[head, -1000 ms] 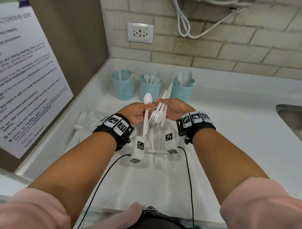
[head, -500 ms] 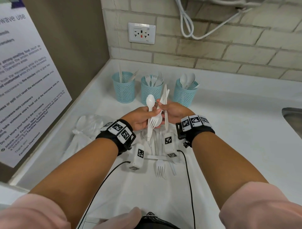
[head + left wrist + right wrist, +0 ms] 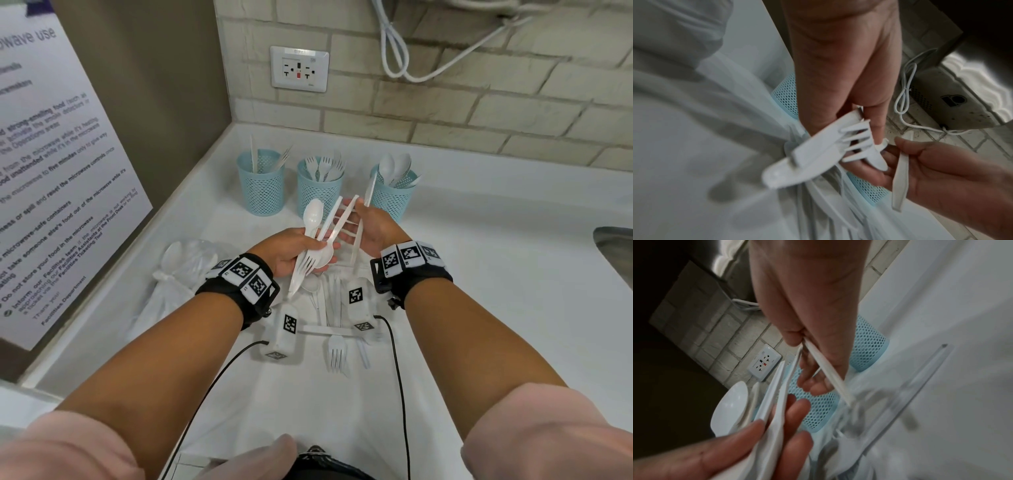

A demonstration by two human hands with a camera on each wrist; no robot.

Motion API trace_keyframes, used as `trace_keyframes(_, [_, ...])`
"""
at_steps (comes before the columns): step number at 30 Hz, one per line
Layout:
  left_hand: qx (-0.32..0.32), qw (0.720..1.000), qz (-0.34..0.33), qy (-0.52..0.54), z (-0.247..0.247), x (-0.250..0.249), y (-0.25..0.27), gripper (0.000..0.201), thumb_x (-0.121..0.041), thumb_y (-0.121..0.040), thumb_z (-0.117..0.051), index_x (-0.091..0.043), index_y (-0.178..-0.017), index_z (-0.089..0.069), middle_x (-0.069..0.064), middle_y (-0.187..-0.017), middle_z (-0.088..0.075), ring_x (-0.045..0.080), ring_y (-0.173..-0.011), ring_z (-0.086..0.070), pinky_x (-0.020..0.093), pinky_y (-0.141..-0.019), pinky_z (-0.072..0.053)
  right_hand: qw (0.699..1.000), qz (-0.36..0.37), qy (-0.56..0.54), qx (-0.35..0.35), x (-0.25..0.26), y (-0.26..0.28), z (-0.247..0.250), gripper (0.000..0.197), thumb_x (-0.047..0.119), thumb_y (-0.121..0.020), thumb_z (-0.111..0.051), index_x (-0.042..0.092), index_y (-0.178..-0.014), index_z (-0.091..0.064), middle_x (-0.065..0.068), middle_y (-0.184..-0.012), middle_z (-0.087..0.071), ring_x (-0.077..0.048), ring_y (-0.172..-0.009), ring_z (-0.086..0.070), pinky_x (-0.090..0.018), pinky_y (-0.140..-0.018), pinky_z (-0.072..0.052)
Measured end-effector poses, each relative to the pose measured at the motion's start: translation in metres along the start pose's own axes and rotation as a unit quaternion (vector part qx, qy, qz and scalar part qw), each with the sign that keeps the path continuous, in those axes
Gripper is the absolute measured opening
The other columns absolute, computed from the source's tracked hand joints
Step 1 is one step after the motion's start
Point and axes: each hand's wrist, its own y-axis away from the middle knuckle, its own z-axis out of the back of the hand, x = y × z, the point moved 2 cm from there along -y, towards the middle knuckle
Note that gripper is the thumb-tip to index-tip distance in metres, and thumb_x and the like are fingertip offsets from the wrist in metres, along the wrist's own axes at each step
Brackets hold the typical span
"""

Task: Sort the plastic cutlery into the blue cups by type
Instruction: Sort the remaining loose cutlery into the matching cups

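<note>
Three blue mesh cups stand at the back of the counter: the left cup (image 3: 261, 186) holds knives, the middle cup (image 3: 320, 192) forks, the right cup (image 3: 393, 197) spoons. In front of them my left hand (image 3: 306, 245) grips a bundle of white cutlery (image 3: 317, 236), a spoon (image 3: 729, 408) and forks (image 3: 851, 141) among it. My right hand (image 3: 364, 214) pinches one white knife (image 3: 359, 236) beside the bundle, its tip up near the right cup. The knife (image 3: 827, 369) crosses my right fingers in the right wrist view.
Loose cutlery lies on the counter under my hands, including a fork (image 3: 336, 349). A crumpled clear plastic bag (image 3: 181, 270) sits at the left, by a wall with a poster (image 3: 51, 171). A sink edge (image 3: 616, 250) is at the far right.
My right hand has drawn one knife out of the bundle and moved slightly right and back toward the cups. The left hand keeps the rest of the bundle.
</note>
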Motion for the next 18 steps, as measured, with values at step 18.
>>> trace_keyframes(18, [0.064, 0.997, 0.041, 0.028, 0.0, -0.001, 0.014, 0.023, -0.002, -0.096, -0.041, -0.011, -0.112, -0.056, -0.002, -0.098, -0.073, 0.014, -0.084, -0.07, 0.027, -0.075, -0.056, 0.929, 0.153, 0.336, 0.005, 0.014, 0.013, -0.013, 0.018, 0.026, -0.082, -0.071, 0.009, -0.085, -0.069, 0.002, -0.077, -0.065, -0.003, -0.069, -0.057, -0.011, -0.064, -0.042])
